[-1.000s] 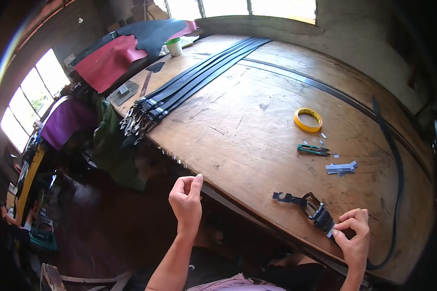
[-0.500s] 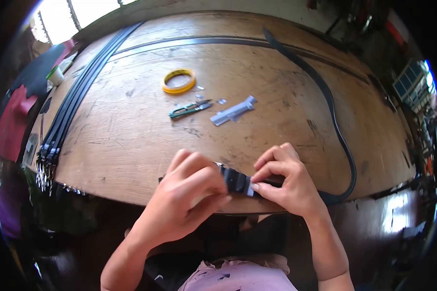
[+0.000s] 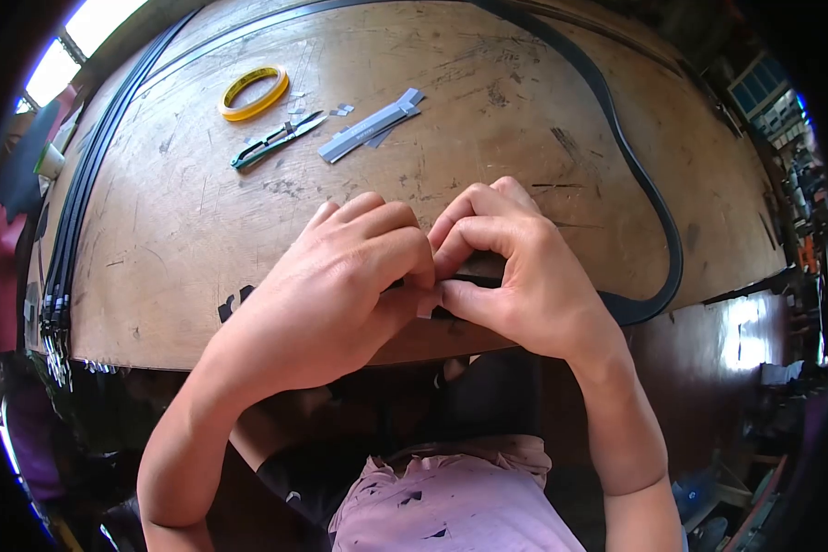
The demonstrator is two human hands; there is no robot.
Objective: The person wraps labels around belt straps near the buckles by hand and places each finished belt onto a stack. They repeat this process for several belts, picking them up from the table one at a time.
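Note:
A long black belt (image 3: 651, 184) curves round the right side of the table and runs back under my hands at the near edge. My left hand (image 3: 345, 262) is closed, thumb and fingers pinching at the belt around a small pale label (image 3: 426, 304). Close against it, my right hand (image 3: 524, 267) pinches the belt beside the same label. The fingertips hide most of the label and the strap there. Dark, shaped pieces of the belt's end (image 3: 235, 304) stick out left of my left wrist.
A yellow tape roll (image 3: 253, 93), green-handled thread snips (image 3: 276, 140) and pale label strips (image 3: 371, 126) lie farther back, with small clear scraps between. Several black straps (image 3: 92, 175) with metal ends lie along the left edge. The wooden table (image 3: 184, 239) has a curved near edge.
My left hand has come right, from beside the label to pinching at it, against my right hand. The view has tilted down and shifted, so the table items appear higher and farther left.

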